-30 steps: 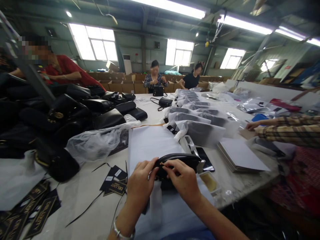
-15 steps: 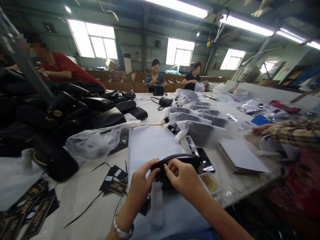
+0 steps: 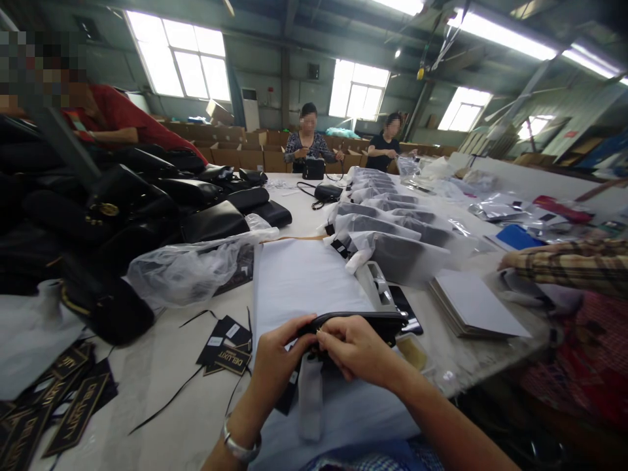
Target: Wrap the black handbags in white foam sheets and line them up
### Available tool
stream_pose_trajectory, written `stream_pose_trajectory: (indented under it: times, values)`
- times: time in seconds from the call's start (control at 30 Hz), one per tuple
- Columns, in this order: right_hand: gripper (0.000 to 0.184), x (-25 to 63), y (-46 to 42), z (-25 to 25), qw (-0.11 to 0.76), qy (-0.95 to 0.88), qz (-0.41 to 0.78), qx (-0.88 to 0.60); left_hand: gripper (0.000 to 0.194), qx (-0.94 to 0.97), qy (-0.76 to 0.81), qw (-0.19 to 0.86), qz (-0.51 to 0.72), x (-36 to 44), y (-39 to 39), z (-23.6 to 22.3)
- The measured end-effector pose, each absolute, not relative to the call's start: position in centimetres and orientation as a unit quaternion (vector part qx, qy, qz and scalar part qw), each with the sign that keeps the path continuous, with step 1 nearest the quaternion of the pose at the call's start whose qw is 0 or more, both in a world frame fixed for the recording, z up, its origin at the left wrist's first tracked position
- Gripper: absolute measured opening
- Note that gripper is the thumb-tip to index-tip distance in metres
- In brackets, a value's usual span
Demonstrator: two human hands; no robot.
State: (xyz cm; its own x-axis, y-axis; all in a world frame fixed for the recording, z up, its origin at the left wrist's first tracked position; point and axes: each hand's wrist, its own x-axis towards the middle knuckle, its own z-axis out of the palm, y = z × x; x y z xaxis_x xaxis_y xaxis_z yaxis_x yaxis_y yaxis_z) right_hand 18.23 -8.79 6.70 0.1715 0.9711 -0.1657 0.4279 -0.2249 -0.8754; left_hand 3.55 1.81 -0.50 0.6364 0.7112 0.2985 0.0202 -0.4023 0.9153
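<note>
— Any change at the black handbag [image 3: 383,320]?
— Yes: held between both hands, top edge now looking flatter than half a second ago, and covering more of the tub [image 3: 413,353] right of the right hand [image 3: 356,347].
— And the left hand [image 3: 287,340]?
— Nearly closed, pinching the bag's left end between thumb and fingers.
— The right?
— Curled tight, fingertips together at a small gold-coloured metal piece [image 3: 318,331], close beside the left thumb. Hard to tell how firmly.
— Meaning what for the work?
— Probably just a new angle for the same fitting; apparently not yet finished there.
— Nearby?
— Below both hands, a translucent white sleeve [image 3: 310,399]; left of the left hand, black DELUXIT hangtags [image 3: 233,356]; beyond both, white paper [image 3: 299,275].
</note>
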Motion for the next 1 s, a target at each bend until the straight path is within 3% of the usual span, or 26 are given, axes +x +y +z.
stream_pose_trajectory:
  times: [0.1, 0.27, 0.33, 0.47, 0.67, 0.73, 0.8, 0.9, 1.0]
  values:
    - [0.027, 18.2, -8.5, 7.5, 0.288, -0.534, 0.414, -0.679, 0.035, 0.763, 0.234, 0.494, 0.346, 3.1, 2.0, -0.7]
    - [0.024, 17.2, -7.8, 8.8, 0.159, -0.697, 0.136, -0.686, 0.047, 0.782, 0.220, 0.486, 0.324, 2.6, 2.3, -0.3]
    - [0.026, 16.4, -7.5, 8.4, 0.144, -0.702, 0.098, -0.690, 0.051, 0.786, 0.224, 0.482, 0.315, 2.6, 2.2, 0.0]
    - [0.035, 15.0, -7.9, 7.1, 0.211, -0.686, 0.093, -0.690, 0.052, 0.786, 0.222, 0.484, 0.315, 3.1, 1.8, 0.8]
    - [0.033, 18.3, -13.8, 7.5, 0.409, -0.627, -0.007, -0.663, 0.036, 0.803, 0.242, 0.440, 0.321, 3.5, 0.9, 1.0]
    - [0.024, 21.1, -15.9, 7.2, 0.454, -0.533, -0.075, -0.710, 0.042, 0.817, 0.251, 0.406, 0.324, 3.8, 0.3, 0.7]
    - [0.018, 23.9, -17.3, 6.0, 0.465, -0.463, -0.135, -0.742, 0.061, 0.822, 0.258, 0.381, 0.334, 4.3, -0.4, 0.4]
    - [0.039, 26.4, -17.7, 3.1, 0.459, -0.444, -0.130, -0.758, 0.078, 0.817, 0.292, 0.344, 0.360, 5.4, -1.7, 0.0]
    - [0.059, 26.9, -17.3, 0.5, 0.492, -0.433, -0.028, -0.755, 0.056, 0.792, 0.340, 0.334, 0.380, 6.1, -2.5, -0.1]
